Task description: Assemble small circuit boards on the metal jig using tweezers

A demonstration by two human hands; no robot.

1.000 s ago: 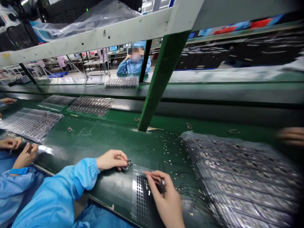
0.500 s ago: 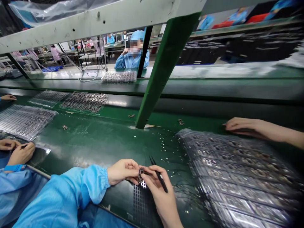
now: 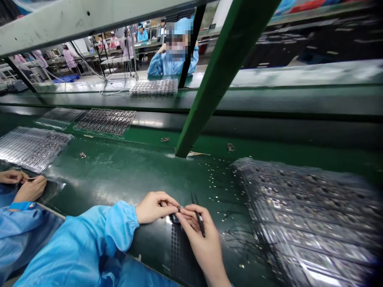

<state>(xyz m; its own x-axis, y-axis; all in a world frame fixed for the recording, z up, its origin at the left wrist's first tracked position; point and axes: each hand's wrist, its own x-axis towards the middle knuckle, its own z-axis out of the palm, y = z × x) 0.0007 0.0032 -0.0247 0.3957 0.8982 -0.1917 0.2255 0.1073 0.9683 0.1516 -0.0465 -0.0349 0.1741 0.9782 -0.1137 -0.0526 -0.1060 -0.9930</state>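
Note:
My left hand (image 3: pixel 156 207), coming out of a blue sleeve, pinches a small dark electronic part (image 3: pixel 174 218) whose details are partly hidden by fingers. My right hand (image 3: pixel 201 229) meets it, thumb and fingertips at the same part. Black tweezers (image 3: pixel 200 223) lie across the right hand's fingers, tips pointing up and away from the part. Below both hands a sheet with a grid of dark squares (image 3: pixel 176 243) rests on the green bench (image 3: pixel 119 171).
Stacked clear trays of parts (image 3: pixel 302 207) stand at the right, with tiny bits (image 3: pixel 223 185) and thin black wires (image 3: pixel 236 235) beside them. A slanted green post (image 3: pixel 215 87) rises ahead. A co-worker's hands (image 3: pixel 31 187) work at the left, near another tray (image 3: pixel 32 147).
The other hand reaching in behind the right-hand trays has gone from view. The part between my hands has turned and shows less. The view has shifted slightly.

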